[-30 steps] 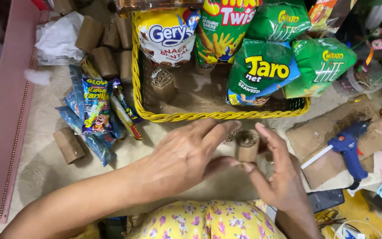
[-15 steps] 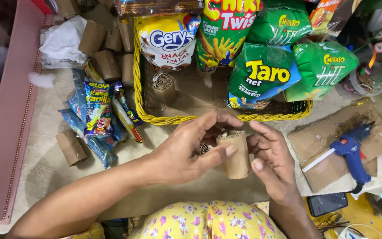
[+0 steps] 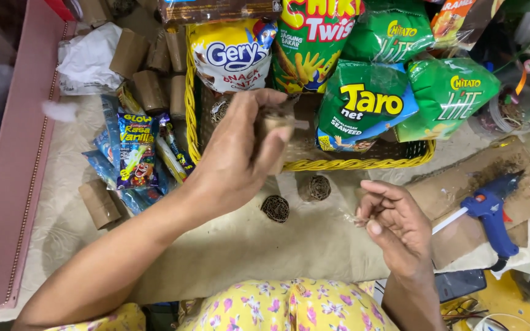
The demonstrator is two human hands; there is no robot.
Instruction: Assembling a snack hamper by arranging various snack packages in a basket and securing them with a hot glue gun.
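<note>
A cream patterned cloth (image 3: 246, 245) covers the surface. A yellow woven basket (image 3: 363, 164) stands at the far middle. Toward the left edge lie blue snack sachets (image 3: 133, 150), a cardboard tube (image 3: 99, 203) just beside them, and more cardboard tubes (image 3: 148, 89) with a white crumpled bag (image 3: 87, 58) in the far left corner. Two small dark woven balls (image 3: 275, 208) sit near the basket's front. A brown cardboard sheet (image 3: 461, 184) with a blue glue gun (image 3: 492, 214) lies at the right.

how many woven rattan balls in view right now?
3. Two lie on the cloth just in front of the yellow basket: one darker, one lighter. A third sits inside the basket, by the left hand. Snack bags may hide more.
</note>
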